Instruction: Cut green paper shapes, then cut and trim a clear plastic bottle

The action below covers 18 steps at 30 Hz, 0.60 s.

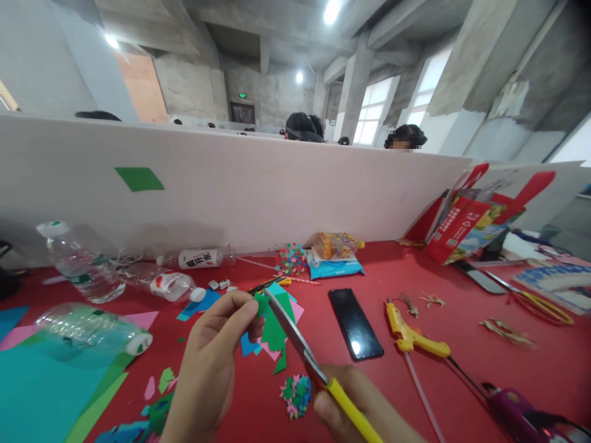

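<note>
My left hand (217,344) pinches a small piece of green paper (261,304) between thumb and fingertips. In my right hand (348,394) is a pair of scissors (300,341) with yellow handles, its blade tips pointing up and left at that green piece. Whether the blades touch the paper, I cannot tell. Behind and below lie cut sheets of green paper (276,332), with pink and blue sheets among them. A small pile of pink, green and blue paper stars (296,395) sits just left of my right hand.
A black phone (355,324) and a yellow hot glue gun (406,335) lie rightward on the red table (341,424). Several plastic bottles (159,282) and coloured paper sheets (41,387) are at left. A white partition (258,197) stands behind; a red bag (457,227) is far right.
</note>
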### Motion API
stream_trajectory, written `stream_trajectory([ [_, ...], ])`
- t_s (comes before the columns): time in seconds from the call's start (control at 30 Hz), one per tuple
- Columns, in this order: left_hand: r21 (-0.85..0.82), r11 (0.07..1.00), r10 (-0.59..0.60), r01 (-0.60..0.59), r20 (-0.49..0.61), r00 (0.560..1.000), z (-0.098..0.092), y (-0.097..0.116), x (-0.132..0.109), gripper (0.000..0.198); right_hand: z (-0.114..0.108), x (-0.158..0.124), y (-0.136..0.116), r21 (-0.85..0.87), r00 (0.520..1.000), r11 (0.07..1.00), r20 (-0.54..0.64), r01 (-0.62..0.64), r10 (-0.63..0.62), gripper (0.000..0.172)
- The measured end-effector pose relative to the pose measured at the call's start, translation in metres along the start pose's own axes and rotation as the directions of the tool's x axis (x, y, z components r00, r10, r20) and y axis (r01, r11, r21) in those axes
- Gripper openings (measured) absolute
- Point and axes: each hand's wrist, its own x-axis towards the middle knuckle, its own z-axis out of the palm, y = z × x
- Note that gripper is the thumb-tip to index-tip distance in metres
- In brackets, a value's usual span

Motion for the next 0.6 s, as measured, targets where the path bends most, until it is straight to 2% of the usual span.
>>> stream_trajectory([
  [0.17, 0.007, 0.994, -0.107, 0.107, 0.129, 0.986, 0.005, 0.000, -0.003, 0.021, -0.002, 0.004, -0.002, -0.020, 0.998, 1.000, 0.060, -0.007, 0.008, 0.072],
  [0.3, 0.005, 0.997, -0.082, 0.082, 0.104, 0.991, 0.008, 0.004, -0.004, 0.021, -0.002, 0.003, 0.000, -0.025, 0.992, 0.999, 0.121, -0.036, 0.039, 0.072],
  [0.53, 0.019, 1.000, -0.020, 0.019, 0.082, 0.996, 0.001, 0.007, -0.002, 0.020, 0.001, -0.014, -0.001, -0.023, 0.985, 0.986, -0.066, -0.164, 0.162, 0.064],
  [0.6, 0.033, 0.999, -0.015, 0.012, 0.077, 0.997, 0.001, 0.008, -0.001, 0.020, 0.001, -0.018, -0.002, -0.003, 0.979, 0.982, -0.070, -0.190, 0.189, 0.064],
])
